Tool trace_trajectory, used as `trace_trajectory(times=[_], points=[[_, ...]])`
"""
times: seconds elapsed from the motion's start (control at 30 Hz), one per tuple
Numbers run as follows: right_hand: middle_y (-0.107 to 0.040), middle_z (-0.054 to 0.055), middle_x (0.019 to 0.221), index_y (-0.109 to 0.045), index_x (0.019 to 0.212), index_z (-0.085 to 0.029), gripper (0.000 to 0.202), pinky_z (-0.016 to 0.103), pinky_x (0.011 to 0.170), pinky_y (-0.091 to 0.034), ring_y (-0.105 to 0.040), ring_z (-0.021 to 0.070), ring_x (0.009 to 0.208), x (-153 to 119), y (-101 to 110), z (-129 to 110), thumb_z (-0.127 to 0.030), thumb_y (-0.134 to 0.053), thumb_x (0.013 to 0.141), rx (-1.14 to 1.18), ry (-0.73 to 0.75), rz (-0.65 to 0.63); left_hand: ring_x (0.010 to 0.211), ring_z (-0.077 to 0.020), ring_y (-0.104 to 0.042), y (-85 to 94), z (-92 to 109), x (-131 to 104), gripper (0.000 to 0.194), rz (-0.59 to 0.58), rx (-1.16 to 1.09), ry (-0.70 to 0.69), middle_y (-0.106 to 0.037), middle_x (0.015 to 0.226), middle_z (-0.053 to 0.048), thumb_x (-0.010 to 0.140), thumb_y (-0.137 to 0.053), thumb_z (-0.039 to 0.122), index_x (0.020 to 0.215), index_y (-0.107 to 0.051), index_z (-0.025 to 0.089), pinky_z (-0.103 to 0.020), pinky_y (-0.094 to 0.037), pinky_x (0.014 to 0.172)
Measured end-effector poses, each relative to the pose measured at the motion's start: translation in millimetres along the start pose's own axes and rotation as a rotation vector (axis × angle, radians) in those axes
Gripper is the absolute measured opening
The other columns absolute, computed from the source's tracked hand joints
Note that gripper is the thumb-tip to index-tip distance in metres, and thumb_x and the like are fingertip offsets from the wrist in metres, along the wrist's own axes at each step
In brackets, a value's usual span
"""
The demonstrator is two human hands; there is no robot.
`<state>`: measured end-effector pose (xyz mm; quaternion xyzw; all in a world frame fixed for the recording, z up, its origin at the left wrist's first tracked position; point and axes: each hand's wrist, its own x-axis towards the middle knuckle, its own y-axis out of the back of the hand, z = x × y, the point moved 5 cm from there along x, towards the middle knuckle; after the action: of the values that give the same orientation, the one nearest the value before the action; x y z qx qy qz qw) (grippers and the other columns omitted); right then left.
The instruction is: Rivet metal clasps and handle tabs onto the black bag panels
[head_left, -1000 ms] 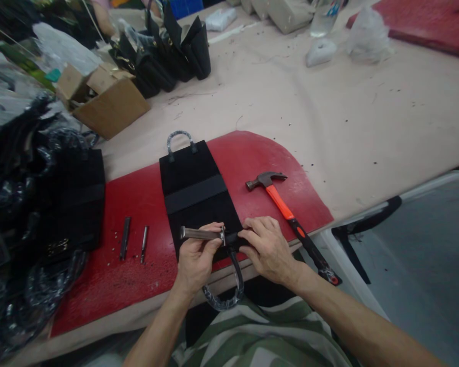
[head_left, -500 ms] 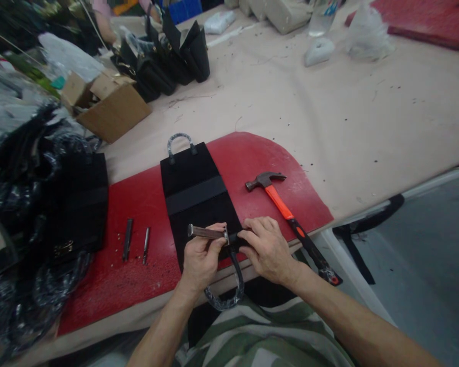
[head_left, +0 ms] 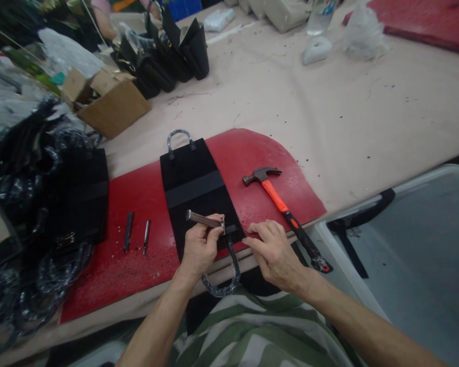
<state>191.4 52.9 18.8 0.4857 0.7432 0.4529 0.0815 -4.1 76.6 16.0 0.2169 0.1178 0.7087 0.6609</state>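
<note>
My left hand (head_left: 201, 244) grips a metal punch (head_left: 203, 218), its narrow end by the handle tab near the front edge of a black bag panel (head_left: 193, 168). A plastic-wrapped handle (head_left: 237, 267) hangs from that end over the table edge; another wrapped handle (head_left: 179, 133) stands at the far end. Just right of the panel, my right hand (head_left: 277, 255) holds nothing, its fingers slightly apart over the red board (head_left: 248, 153). The orange-and-black claw hammer (head_left: 277, 196) lies on the board beyond it.
Two slim metal tools, a dark bar (head_left: 128, 232) and a silver rod (head_left: 146, 237), lie left of the panel. Piled black bag pieces (head_left: 84, 199) cover the far left. Behind are a cardboard box (head_left: 115, 109) and black bags (head_left: 195, 48). A white bin (head_left: 416, 255) stands right.
My right hand has drawn back from the panel's tab and its fingers have come off it. My left hand keeps the punch at the tab. The whole view has shifted slightly.
</note>
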Motion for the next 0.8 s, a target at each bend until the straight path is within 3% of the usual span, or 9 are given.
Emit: trace_trajectory(times=[0.17,0.57,0.8], points=[[-0.054,0.012,0.117,-0.066,0.12,-0.023,0.035,0.047,0.098,-0.03,-0.045,0.0269,0.108,6,-4,-5,-0.013,-0.05,0.091,-0.108,-0.009,-0.151,0.101,-0.0208,-0.071,-1.3,0,-2,0.017,0.011,-0.006,-0.015,-0.075,0.107,-0.008,0.089,-0.058,0.021,0.1,-0.07,0.018,-0.036,-0.058,0.094],[-0.054,0.008,0.099,-0.066,0.119,-0.03,0.037,0.043,0.087,-0.029,-0.044,0.0254,0.093,28,2,-11,-0.015,-0.053,0.087,-0.254,-0.043,-0.292,0.099,-0.02,-0.071,-5.7,6,-3,0.016,0.033,0.06,-0.097,-0.075,0.105,-0.007,0.089,-0.056,0.019,0.098,-0.07,0.017,-0.034,-0.057,0.092],[-0.065,0.012,0.087,-0.064,0.119,-0.019,0.035,0.039,0.077,-0.034,-0.057,0.0258,0.083,24,-5,-27,-0.017,-0.055,0.085,-0.339,-0.121,-0.417,0.097,-0.0198,-0.072,-6.6,8,-3,0.017,0.035,0.073,-0.085,-0.075,0.105,-0.007,0.09,-0.055,0.02,0.1,-0.069,0.017,-0.033,-0.058,0.089]])
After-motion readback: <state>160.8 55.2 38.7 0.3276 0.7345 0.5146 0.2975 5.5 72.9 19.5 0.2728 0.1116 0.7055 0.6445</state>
